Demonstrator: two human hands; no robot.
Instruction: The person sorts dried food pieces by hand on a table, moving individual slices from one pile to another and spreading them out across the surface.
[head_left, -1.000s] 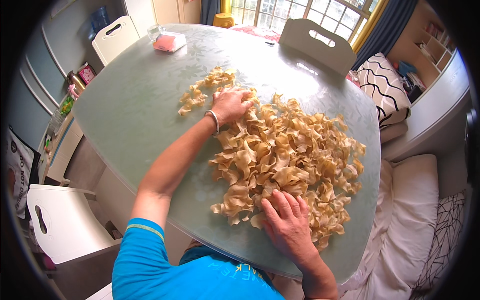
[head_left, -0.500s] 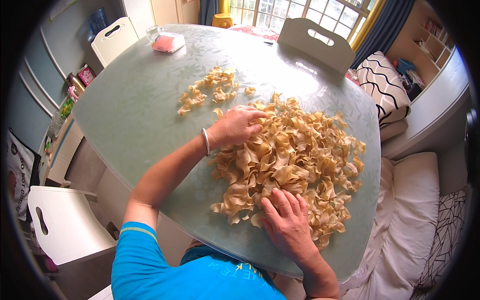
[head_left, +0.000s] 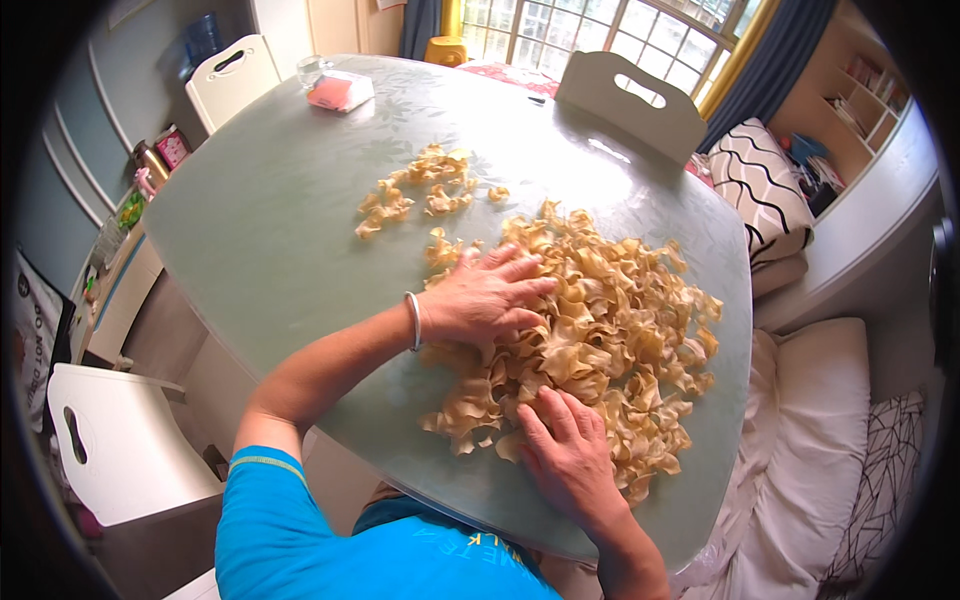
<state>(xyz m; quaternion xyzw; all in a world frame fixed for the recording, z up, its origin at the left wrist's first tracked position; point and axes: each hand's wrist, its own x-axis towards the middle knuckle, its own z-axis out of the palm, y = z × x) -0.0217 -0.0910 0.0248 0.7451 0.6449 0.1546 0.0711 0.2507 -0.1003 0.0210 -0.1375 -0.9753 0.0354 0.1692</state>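
Note:
A wide heap of thin, curled, tan dried slices lies on the near right part of the table. My left hand rests on the heap's left side, palm down with its fingers spread. On the wrist is a pale bangle. At the heap's near edge, my right hand touches the slices with its fingers stretched forward, slightly bent. What lies under both palms is hidden. Beyond my left hand, a smaller loose group of the same slices sits apart from the heap.
The glass-topped table has a red-and-white packet and a clear glass at its far left. White chairs stand at the far side, far left and near left. A cushioned seat runs along the right.
My left hand has come nearer over the heap, and its fingers have gone from curled to spread. My right hand has stayed almost in place. The whole view has shifted slightly.

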